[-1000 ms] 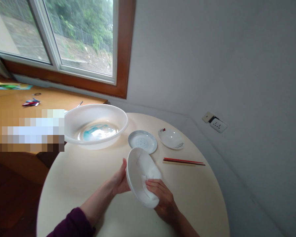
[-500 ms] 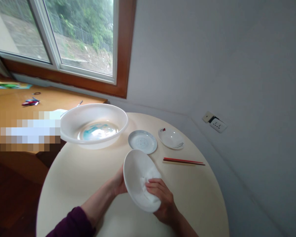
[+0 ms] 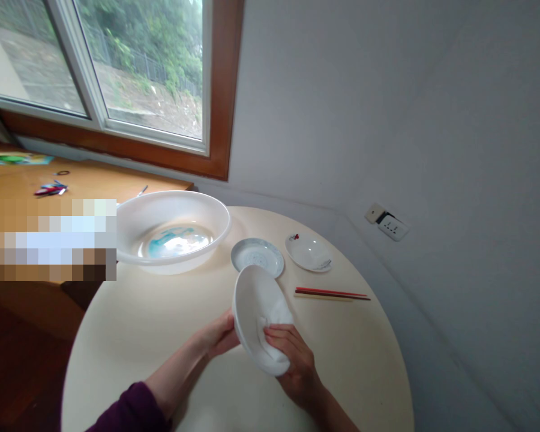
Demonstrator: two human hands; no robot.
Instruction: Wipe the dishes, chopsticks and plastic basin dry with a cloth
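So there's a round cream surface [image 3: 130, 336] shoved into the corner by a window [image 3: 117, 72]. At about 11 o'clock from the hands sits a big white plastic basin [image 3: 173, 231] with a shallow bit of water in it and something blue showing at the bottom. Just past the held dish, at 12 o'clock, is a small bluish patterned saucer [image 3: 257, 257], and beside that at 1 o'clock a small white dish [image 3: 309, 252], both lying flat. A few chopsticks [image 3: 332, 293] lie together at 2 o'clock, clear of everything. Nothing sits between the hands and the basin, just bare top.

The white plate [image 3: 252, 300] is tipped up on edge over the near middle of the surface. Left hand [image 3: 216, 337] cups its back rim, fingers curled around it. Right hand [image 3: 292, 357] is pressing a wadded white cloth [image 3: 274, 321] into the plate's inner face, fingers closed on the cloth.
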